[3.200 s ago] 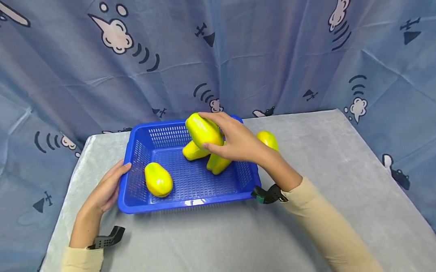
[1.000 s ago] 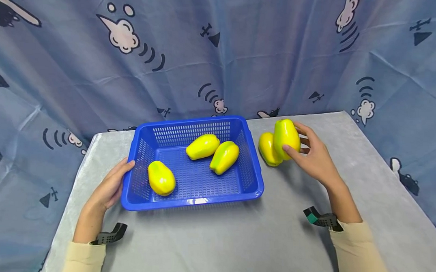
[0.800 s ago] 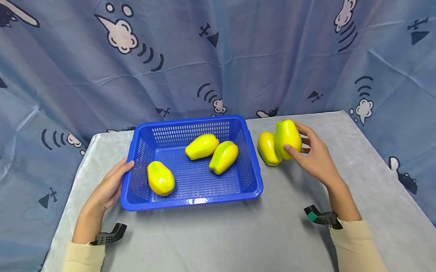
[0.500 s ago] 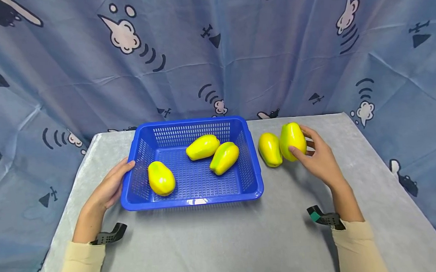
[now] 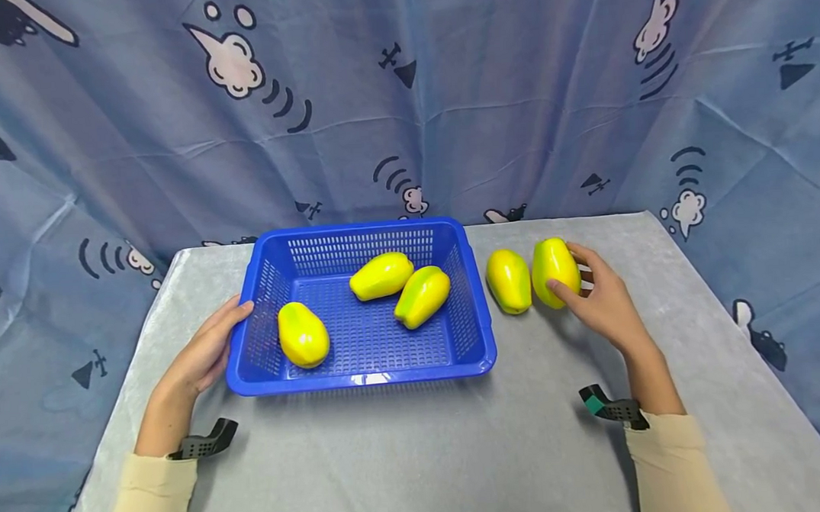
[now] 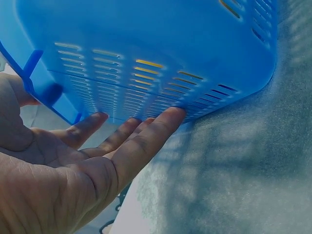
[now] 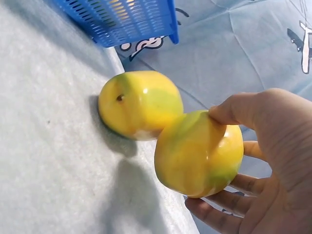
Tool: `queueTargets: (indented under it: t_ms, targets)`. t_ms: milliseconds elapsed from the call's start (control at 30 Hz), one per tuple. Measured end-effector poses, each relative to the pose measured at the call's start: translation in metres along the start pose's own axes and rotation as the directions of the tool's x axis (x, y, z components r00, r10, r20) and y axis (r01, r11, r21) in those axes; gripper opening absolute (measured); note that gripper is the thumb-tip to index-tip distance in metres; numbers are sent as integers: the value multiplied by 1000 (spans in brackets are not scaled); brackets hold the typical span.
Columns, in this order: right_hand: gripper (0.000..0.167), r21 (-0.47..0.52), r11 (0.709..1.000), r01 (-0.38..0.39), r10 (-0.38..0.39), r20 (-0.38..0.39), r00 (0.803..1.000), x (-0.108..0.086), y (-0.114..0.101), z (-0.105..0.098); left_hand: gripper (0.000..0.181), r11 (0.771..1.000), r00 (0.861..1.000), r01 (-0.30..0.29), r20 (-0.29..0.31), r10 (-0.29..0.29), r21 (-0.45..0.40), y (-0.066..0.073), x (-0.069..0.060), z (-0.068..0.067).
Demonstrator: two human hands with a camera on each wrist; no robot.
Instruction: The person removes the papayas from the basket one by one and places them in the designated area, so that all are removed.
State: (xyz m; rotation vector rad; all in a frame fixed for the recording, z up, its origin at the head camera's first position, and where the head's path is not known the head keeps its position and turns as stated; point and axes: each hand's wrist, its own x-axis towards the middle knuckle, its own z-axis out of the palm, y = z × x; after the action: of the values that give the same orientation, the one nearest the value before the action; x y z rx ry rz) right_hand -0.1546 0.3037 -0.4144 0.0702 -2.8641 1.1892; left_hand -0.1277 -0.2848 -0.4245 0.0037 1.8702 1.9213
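Observation:
My left hand holds the left end of the blue basket, its thumb on the rim. In the left wrist view, the fingers of my left hand lie rather straight along the basket's outer wall. Right of the basket, my right hand grips a yellow-green papaya-like fruit between thumb and fingers; whether it touches the table is unclear. Close on its left, a similar fruit lies on the table. In the right wrist view, the gripped fruit overlaps the other fruit.
Inside the basket, one yellow fruit lies at the left, and two more, one at the back and one in front of it, lie towards the right. The grey-covered table ends at a blue patterned curtain.
My right hand has carried its fruit from above the basket to the table area at the right, then lower and slightly away from the neighbouring fruit. My left hand stays at the basket.

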Motion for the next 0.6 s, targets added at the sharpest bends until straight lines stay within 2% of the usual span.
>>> queueTargets:
  t_ms: [367, 600]
  targets:
    - [76, -30, 999, 21, -20, 3, 1000, 0, 14, 5, 77, 1000, 1000, 9, -11, -9, 2, 1, 1, 1]
    - [76, -65, 998, 8, -6, 18, 1000, 3, 14, 7, 77, 1000, 1000, 1, -20, 0, 7, 1, 1, 2]
